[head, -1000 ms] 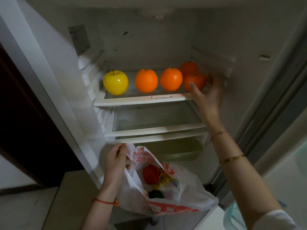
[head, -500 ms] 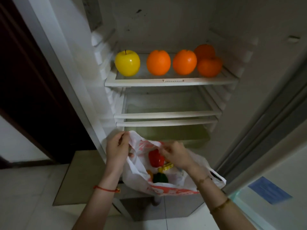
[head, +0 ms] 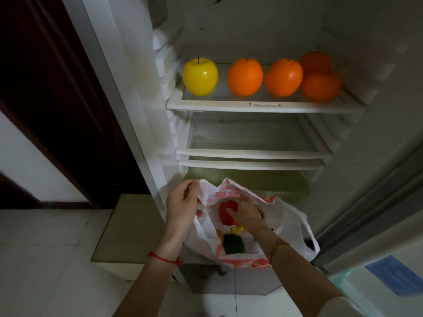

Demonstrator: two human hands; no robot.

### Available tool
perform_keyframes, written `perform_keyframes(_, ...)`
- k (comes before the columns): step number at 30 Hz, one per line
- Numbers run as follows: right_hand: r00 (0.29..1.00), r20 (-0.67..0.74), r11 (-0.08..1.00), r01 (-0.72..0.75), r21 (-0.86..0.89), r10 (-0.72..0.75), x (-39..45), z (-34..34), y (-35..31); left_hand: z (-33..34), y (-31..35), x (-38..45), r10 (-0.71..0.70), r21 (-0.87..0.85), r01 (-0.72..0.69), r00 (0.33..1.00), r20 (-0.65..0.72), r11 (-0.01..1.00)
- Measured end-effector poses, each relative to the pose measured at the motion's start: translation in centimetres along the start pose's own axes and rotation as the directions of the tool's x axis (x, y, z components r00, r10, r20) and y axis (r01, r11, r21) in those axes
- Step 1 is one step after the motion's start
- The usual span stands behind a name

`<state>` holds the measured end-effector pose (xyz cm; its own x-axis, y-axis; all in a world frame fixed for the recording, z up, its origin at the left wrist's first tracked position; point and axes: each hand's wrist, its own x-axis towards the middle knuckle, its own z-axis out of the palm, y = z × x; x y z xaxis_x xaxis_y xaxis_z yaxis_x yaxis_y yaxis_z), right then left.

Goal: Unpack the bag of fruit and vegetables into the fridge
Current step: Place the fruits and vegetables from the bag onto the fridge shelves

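A white plastic bag [head: 288,221] with red print hangs open in front of the fridge. My left hand [head: 182,205] grips its left rim. Inside the bag, my right hand [head: 246,213] has its fingers wrapped around a red fruit [head: 225,212]. Below it lie a green item [head: 233,244], a small yellow piece [head: 237,229] and something orange [head: 220,234]. On the top fridge shelf [head: 263,106] stand a yellow apple [head: 199,76] and several oranges [head: 245,77] in a row.
Two glass shelves [head: 251,154] below are bare, with a crisper drawer [head: 263,181] under them. The open fridge door [head: 377,191] stands at the right. A dark wooden door [head: 57,99] is at the left, and a low beige step [head: 130,227] sits on the tiled floor.
My right hand left the oranges on the top shelf, dropped into the bag and closed on the red fruit. The view tilted downward. My left hand stayed on the bag's rim.
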<state>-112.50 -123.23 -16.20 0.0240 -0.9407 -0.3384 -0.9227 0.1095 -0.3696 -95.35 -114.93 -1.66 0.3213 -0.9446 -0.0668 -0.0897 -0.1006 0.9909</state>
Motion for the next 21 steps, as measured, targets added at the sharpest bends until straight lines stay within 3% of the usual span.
perform_keyframes(9,0.991,0.039,0.991,-0.130,0.044,0.128,1.1,1.9,-0.6,-0.1,-0.2,0.6,-0.032,0.000,0.032,0.999,-0.012,0.999)
perform_keyframes(16,0.999,0.011,0.971,0.032,0.236,-0.035,-0.1,0.6,-0.6,-0.2,0.0,0.7,-0.021,-0.001,0.021,0.999,-0.026,1.000)
perform_keyframes(21,0.990,0.011,0.857,0.116,0.502,-0.141,-2.4,-1.4,-0.4,-0.3,0.3,0.9,-0.003,0.002,0.003,0.999,-0.043,1.000)
